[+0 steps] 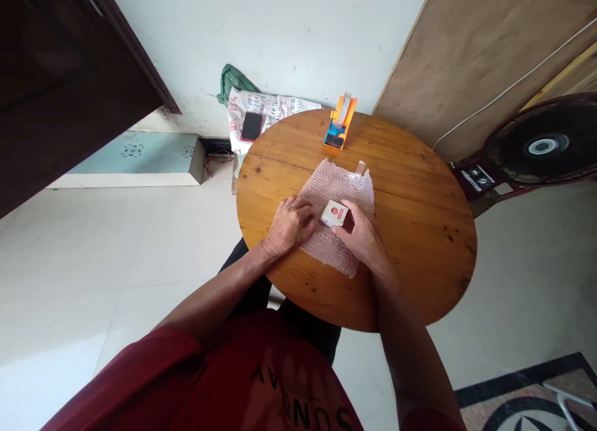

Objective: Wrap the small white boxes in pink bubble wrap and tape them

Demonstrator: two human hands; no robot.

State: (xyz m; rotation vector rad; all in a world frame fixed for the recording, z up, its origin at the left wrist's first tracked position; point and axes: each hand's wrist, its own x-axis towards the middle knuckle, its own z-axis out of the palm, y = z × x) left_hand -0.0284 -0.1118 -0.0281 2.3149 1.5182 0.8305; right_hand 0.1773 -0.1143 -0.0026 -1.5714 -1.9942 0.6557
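A small white box with a red mark lies on a sheet of pinkish bubble wrap on the round wooden table. My right hand grips the box from its right side between thumb and fingers. On the left edge of the wrap rests my left hand, its fingers bent loosely and slightly apart, left of the box. A strip of clear tape sticks out from the far edge of the wrap.
An orange and blue tape dispenser stands near the far edge of the wooden table. Beyond the table's far left edge, a phone lies on a printed white sack. A black round fan is at the right.
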